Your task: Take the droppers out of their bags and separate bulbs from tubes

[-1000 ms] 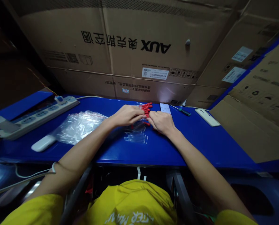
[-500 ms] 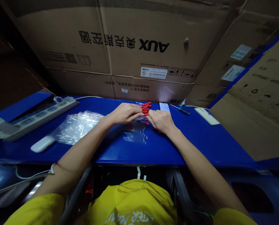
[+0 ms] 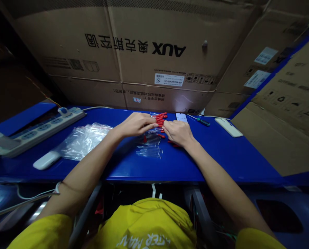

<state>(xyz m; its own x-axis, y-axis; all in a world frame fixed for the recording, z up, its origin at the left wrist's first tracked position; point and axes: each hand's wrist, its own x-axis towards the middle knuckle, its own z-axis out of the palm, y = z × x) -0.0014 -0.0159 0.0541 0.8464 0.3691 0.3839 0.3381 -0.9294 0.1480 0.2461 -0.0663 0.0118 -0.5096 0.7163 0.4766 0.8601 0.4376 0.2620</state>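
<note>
Thin clear glass dropper tubes lie in rows across the blue table. A cluster of finished droppers with red rubber bulbs sits just beyond them, bulbs to the right. My left hand is closed by this cluster, its thumb and fingers pinching a glass dropper at its bulb end. From the right, my right hand is curled with its fingertips pressed to a red bulb at the same spot. My fingers partly hide this contact. More loose red bulbs show under my right hand.
Clear plastic bags lie at left, beside a white oval device and a power strip. Behind my right hand are a phone-like white item, a screwdriver and a white phone. Cardboard walls the back.
The view has shifted very slightly. Both hands stay together at the red bulbs, with hardly any visible movement.
</note>
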